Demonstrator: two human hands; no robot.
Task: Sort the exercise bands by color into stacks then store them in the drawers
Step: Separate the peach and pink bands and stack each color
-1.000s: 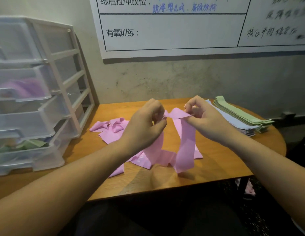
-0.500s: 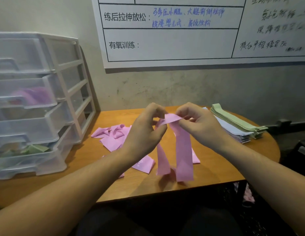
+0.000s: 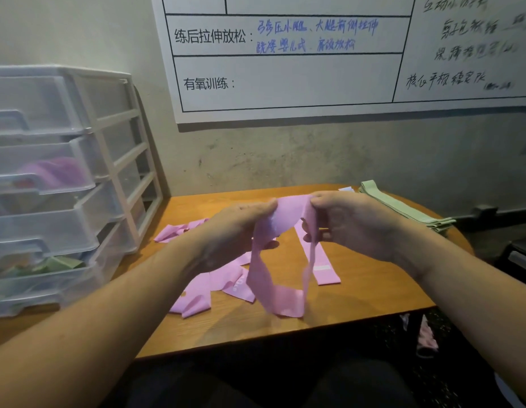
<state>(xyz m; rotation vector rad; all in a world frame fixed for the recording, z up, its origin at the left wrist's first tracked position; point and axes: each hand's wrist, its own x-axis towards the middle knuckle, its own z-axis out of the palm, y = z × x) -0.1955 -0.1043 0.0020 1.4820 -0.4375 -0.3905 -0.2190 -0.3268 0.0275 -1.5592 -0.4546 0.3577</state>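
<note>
Wooden table (image 3: 359, 301): loose pink bands (image 3: 197, 293), green stack (image 3: 403, 210) far right; both hands pinching pink band (image 3: 264, 275); drawers (image 3: 50, 201) left, contents blurry.

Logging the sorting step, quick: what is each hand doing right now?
Left hand: holding the pink band.
Right hand: holding the same pink band.

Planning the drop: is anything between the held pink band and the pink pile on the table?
Nothing visible. The pink band hangs from both hands directly over the loose pink bands on the table.
</note>
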